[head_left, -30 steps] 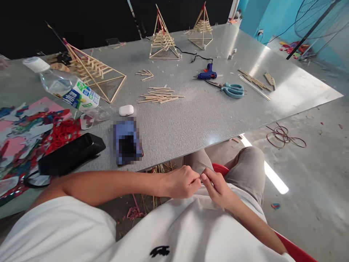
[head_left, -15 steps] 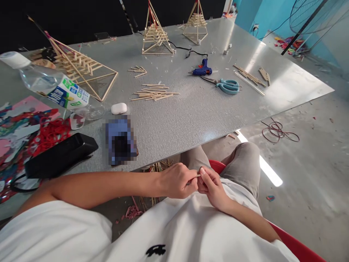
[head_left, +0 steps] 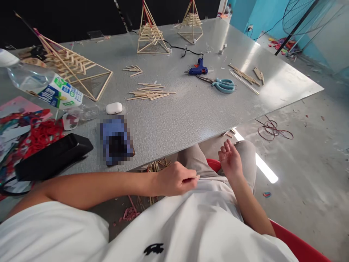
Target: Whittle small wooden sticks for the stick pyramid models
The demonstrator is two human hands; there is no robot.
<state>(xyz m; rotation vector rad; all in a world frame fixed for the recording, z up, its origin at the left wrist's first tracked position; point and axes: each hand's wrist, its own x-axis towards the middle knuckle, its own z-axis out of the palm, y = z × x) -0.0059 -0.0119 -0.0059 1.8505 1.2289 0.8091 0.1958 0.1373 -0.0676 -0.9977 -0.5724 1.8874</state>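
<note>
Above my lap, my left hand (head_left: 177,179) is closed in a pinch. A pale tip of a small wooden stick (head_left: 198,177) shows at its fingertips, while the rest is hidden in the fist. My right hand (head_left: 230,162) is raised apart from it over my right thigh, palm turned up, fingers loosely bent, nothing visible in them. On the table (head_left: 174,123) in front lie a pile of thin wooden sticks (head_left: 151,92) and a smaller group of short sticks (head_left: 133,70). Beyond them are a blue glue gun (head_left: 198,68) and blue-handled scissors (head_left: 224,85).
Stick pyramids (head_left: 150,34) stand at the back and a larger one (head_left: 71,65) at left. A plastic bottle (head_left: 49,87), white case (head_left: 114,108), blurred blue object (head_left: 116,140), black object (head_left: 54,156) and red string (head_left: 46,129) are at left. More sticks (head_left: 244,75) lie at right.
My right hand has let go of the stick and moved up and to the right, away from my left hand. My left hand stays closed in nearly the same place. The view has shifted slightly.
</note>
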